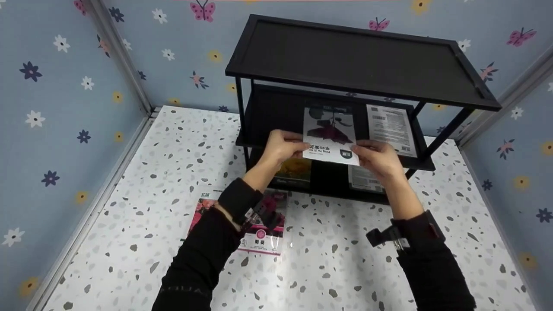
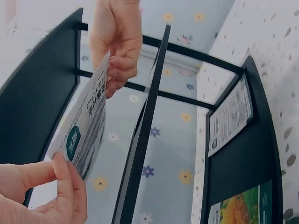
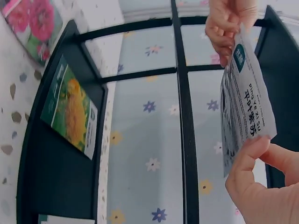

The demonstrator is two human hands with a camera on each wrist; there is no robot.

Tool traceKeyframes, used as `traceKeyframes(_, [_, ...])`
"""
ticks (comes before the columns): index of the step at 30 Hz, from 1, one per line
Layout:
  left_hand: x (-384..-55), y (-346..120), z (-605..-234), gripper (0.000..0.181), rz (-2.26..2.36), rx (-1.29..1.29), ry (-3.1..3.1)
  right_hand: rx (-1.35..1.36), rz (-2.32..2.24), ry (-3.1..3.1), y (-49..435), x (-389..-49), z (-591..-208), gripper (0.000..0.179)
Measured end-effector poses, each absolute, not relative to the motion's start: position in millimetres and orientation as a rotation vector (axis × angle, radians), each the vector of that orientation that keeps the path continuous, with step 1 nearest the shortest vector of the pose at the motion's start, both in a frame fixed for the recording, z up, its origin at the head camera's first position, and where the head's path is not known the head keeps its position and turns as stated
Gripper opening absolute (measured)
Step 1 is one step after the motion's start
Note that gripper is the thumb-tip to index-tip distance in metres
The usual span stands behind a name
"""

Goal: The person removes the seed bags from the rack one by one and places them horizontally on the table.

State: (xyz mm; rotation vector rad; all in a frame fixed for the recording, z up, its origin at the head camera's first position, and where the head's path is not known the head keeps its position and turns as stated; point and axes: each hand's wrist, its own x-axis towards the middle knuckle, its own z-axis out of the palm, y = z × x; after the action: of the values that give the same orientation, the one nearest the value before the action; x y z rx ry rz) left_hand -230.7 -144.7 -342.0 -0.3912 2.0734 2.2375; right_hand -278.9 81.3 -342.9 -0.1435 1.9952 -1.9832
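Both hands hold a seed packet (image 1: 330, 134) with a dark purple leaf picture and a white end printed with Chinese text. The left hand (image 1: 281, 149) pinches one near corner between thumb and fingers. On the opposite near corner, the right hand (image 1: 382, 160) pinches it too. The packet is in front of and above the middle board (image 1: 268, 108) of a black shelf; whether its far end touches that board I cannot tell. To its right on the same board lies another packet (image 1: 391, 127), its text-covered side up.
The shelf's top board (image 1: 354, 60) overhangs the hands. Its bottom board bears a yellow-flower packet (image 1: 296, 169) and a text-side-up packet (image 1: 365, 179). Pink-flower packets (image 1: 263, 244) lie on the speckled surface (image 1: 328, 263), partly under the left arm. Patterned walls (image 1: 60, 129) stand around.
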Motion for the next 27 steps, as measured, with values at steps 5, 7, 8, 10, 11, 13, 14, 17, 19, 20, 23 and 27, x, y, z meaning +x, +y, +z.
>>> traceKeyframes(5, [-213,-142,-351,0.034,2.335,-0.358,1.984,-0.153,-2.021,1.93,87,-262,-347,0.02])
traceKeyframes(7, [-206,-142,-355,0.032,2.367,-0.337,1.965,-0.165,-2.038,1.903,88,-254,-349,0.015])
traceKeyframes(8, [-201,-142,-357,0.031,2.379,-0.325,1.964,-0.175,-2.054,1.889,89,-250,-351,0.013])
traceKeyframes(10, [-194,-141,-361,0.03,2.402,-0.302,1.964,-0.192,-2.087,1.855,89,-243,-354,0.01])
traceKeyframes(11, [-190,-141,-364,0.03,2.411,-0.292,1.966,-0.2,-2.102,1.844,90,-239,-356,0.009])
traceKeyframes(13, [-182,-140,-369,0.029,2.418,-0.269,1.984,-0.207,-2.118,1.841,90,-231,-361,0.009])
traceKeyframes(14, [-178,-140,-372,0.029,2.424,-0.262,1.985,-0.207,-2.123,1.844,90,-228,-363,0.008])
traceKeyframes(17, [-166,-139,-380,0.029,2.439,-0.239,1.994,-0.208,-2.118,1.888,91,-216,-370,0.01])
traceKeyframes(19, [-159,-137,-386,0.029,2.446,-0.23,2.005,-0.22,-2.117,1.919,92,-209,-375,0.011])
traceKeyframes(20, [-155,-137,-389,0.029,2.448,-0.223,2.014,-0.218,-2.127,1.929,92,-206,-378,0.011])
traceKeyframes(23, [-145,-135,-398,0.029,2.448,-0.199,2.052,-0.248,-2.143,1.957,92,-198,-388,0.012])
traceKeyframes(27, [-134,-134,-411,0.029,2.46,-0.172,2.069,-0.312,-2.166,1.985,92,-189,-403,0.011])
